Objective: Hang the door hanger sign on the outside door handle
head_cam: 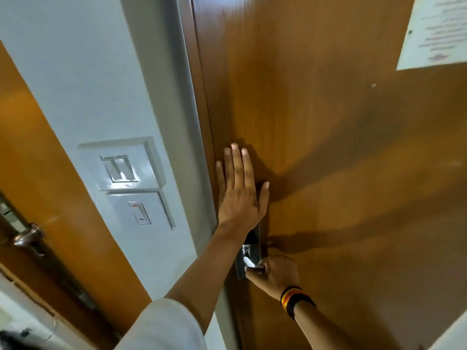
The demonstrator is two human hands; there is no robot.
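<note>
The right hand point(274, 272), a striped wristband point(294, 300) at its wrist, was clamped around the lever door handle point(250, 262) on the lock plate point(249, 248). Just above that plate, the left hand point(240, 190) lay flat, fingers spread, against the wooden door point(328, 147). No door hanger sign was visible; a paper notice point(437, 31) hung on the door far above the plate.

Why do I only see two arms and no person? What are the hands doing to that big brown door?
The camera sits on the person's head and looks down, so you only see their arms. There is just this one picture. The left hand is pressed flat and open against the wooden door. The right hand, with a striped wristband, is wrapped around the silver door handle. On the white wall sit light switches. A paper notice is stuck on the door. I cannot see a hanger sign anywhere.
</note>
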